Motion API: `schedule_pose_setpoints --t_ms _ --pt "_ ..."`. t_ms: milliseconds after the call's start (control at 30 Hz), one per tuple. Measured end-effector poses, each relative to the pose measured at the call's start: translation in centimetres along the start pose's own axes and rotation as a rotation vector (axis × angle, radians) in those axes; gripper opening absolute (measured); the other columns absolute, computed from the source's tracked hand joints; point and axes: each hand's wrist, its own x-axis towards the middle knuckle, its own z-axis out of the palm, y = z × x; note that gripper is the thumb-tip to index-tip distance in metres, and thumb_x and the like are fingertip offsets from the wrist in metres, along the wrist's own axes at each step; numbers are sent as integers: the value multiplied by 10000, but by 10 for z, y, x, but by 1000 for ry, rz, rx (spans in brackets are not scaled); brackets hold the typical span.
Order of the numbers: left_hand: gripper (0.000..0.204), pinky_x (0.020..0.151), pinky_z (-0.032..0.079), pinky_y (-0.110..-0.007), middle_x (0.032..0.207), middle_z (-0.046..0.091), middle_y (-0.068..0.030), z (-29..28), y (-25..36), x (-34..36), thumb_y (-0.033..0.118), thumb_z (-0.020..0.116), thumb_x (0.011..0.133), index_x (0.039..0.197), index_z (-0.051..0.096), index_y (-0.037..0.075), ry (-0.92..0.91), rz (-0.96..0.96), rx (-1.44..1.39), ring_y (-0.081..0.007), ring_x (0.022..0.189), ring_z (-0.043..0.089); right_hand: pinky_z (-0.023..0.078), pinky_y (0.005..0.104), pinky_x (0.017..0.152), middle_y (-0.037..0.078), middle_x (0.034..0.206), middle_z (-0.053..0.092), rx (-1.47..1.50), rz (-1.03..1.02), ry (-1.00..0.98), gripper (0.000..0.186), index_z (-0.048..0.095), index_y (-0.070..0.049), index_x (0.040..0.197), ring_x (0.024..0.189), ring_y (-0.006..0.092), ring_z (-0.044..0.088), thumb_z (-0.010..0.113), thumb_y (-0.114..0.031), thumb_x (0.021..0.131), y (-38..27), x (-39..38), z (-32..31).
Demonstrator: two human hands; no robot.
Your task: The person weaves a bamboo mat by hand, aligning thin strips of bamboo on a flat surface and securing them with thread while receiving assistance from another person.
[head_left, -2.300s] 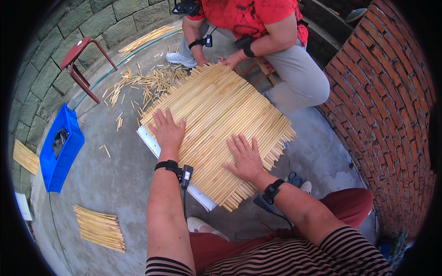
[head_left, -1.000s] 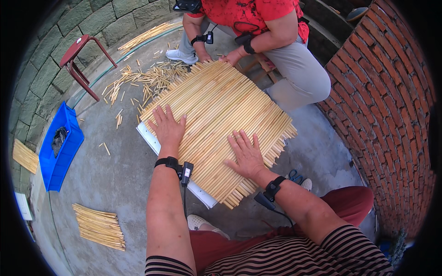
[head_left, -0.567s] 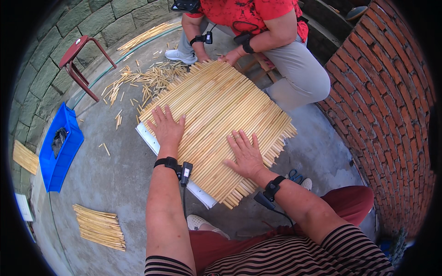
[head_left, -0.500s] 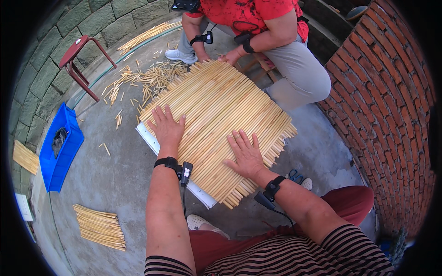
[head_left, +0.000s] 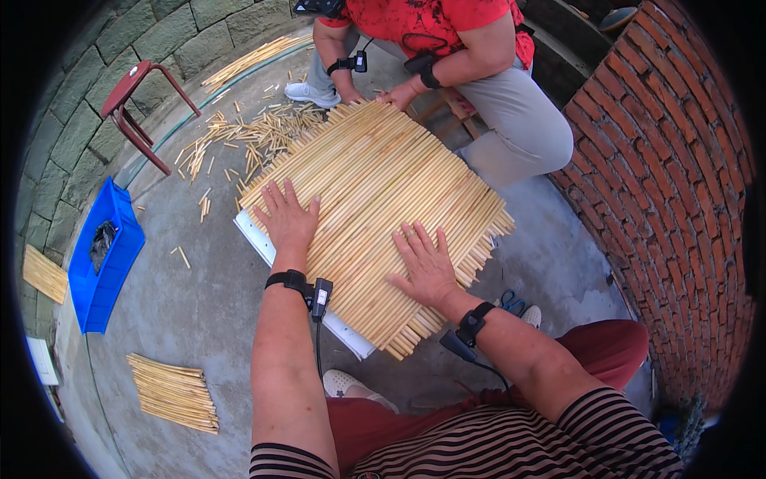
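Before me lies a broad panel of pale reed sticks, set side by side with uneven ends. Under it a white board shows along the left and near edges. My left hand rests flat on the panel's left part, fingers spread. Further right, my right hand lies palm down on the sticks, its fingers also apart. Neither hand grips anything. Across from me a seated person in a red top has both hands at the panel's far edge.
Short cut stick pieces litter the floor at the far left. A dark red stool and a blue bin stand left. A bundle of sticks lies near left. Scissors are by my foot; a brick wall rises right.
Almost nothing differs. Both my hands stay flat on the panel, and the whole view has shifted very slightly.
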Motion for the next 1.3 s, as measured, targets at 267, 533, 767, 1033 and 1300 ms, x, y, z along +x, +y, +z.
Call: schedule_pose_setpoints --t_ms 267,533,767,1033,1300 --pt "865 1259 41 -638 1721 177 -214 2 -1 0 647 429 1009 1653 265 93 15 2 1 -382 1607 82 26 615 1267 126 1707 259 -12 -1 12 902 279 -113 1641 1605 314 133 435 -707 981 0 0 0" --pt "868 1259 37 -639 1719 182 -219 1 0 0 646 438 1006 1651 266 90 21 4 -12 -383 1606 86 23 614 1267 126 1708 259 12 -5 23 902 277 -113 1642 1605 315 133 440 -704 980 1 0 2" --pt "864 1258 44 -641 1717 187 -219 2 -1 1 647 436 1007 1649 276 91 21 2 13 -385 1604 94 16 613 1268 120 1714 245 -15 -1 8 903 250 -124 1652 1608 309 124 436 -702 983 1 1 4" --pt "859 1257 51 -640 1720 183 -212 5 -1 1 651 418 1011 1651 273 97 30 4 8 -383 1605 90 18 613 1269 115 1714 244 -8 2 4 899 255 -125 1650 1607 306 124 436 -701 984 0 0 1" --pt "856 1258 49 -639 1724 169 -208 3 -1 1 652 410 1014 1654 264 103 5 0 18 -386 1605 82 16 613 1270 115 1712 246 -5 -2 11 905 256 -124 1650 1606 306 122 437 -704 980 1 1 2"
